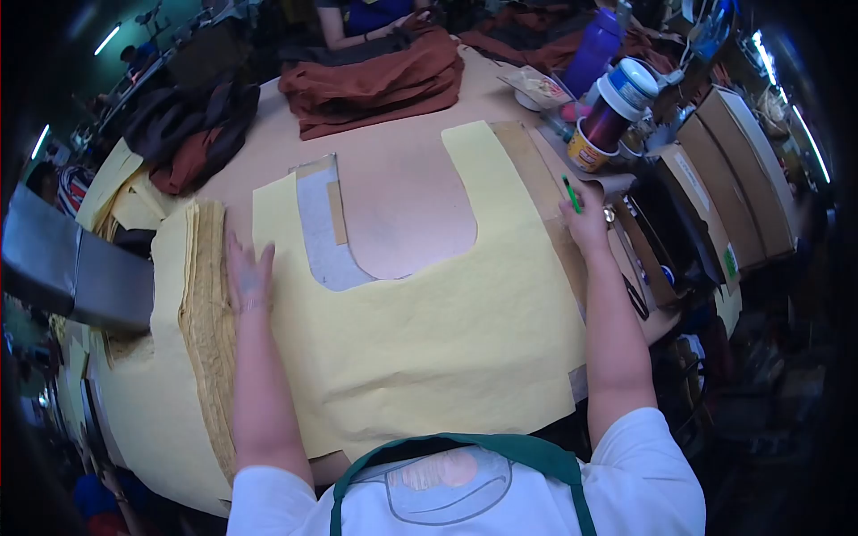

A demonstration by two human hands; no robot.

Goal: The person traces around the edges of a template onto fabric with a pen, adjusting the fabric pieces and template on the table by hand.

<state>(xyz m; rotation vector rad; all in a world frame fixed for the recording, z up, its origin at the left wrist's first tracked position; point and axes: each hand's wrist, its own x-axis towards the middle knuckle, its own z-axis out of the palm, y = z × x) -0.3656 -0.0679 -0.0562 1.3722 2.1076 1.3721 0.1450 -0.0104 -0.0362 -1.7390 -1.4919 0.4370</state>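
Well, at the far left a grey, box-shaped metal piece stood beside a thick stack of pale yellow paper sheets with uneven edges. Beyond the stack, a loose bundle of black and rust-brown cloth lay on the pinkish-tan counter.

The left hand was open and held nothing, its fingers spread and pointing forward, between the stack and the left edge of a large yellow paper sheet; whether it pressed on either could not be told. That sheet lay on the counter in front of the person, with a deep U-shaped opening at its far side and creases across its near part. Grey and tan card showed from under it, inside the opening and along its right side.

Farther off, a folded pile of rust-brown cloth sat in front of another person.

To the right, the right hand was closed around a slim green pen, near the sheet's right arm. Past it stood a yellow-and-white cup, a purple bottle and brown cardboard boxes.
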